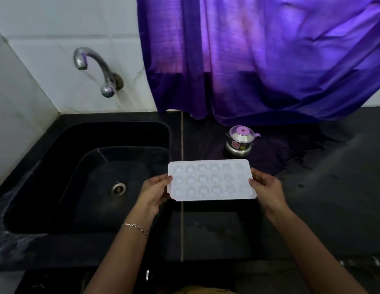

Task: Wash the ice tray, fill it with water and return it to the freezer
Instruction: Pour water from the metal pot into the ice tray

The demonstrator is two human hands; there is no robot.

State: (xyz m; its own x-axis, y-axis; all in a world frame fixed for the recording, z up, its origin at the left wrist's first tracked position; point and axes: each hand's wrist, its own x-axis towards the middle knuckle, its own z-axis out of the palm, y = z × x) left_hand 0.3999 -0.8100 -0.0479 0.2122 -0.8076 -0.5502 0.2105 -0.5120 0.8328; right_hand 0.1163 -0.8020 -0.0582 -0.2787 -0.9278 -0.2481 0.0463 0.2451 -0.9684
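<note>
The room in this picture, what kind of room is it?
Most likely a home kitchen. A black sink sits in a counter with a tap above it, a steel pot stands on the counter, and the left hand and right hand hold a white ice tray.

A thin chain bracelet point(135, 227) circles the left wrist.

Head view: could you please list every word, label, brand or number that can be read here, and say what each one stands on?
No text can be read in this view.
Small steel pot: a coloured sticker on its side, too blurred to read.
Ice tray: plain white, no print visible.
Tap: no marking visible.
</note>
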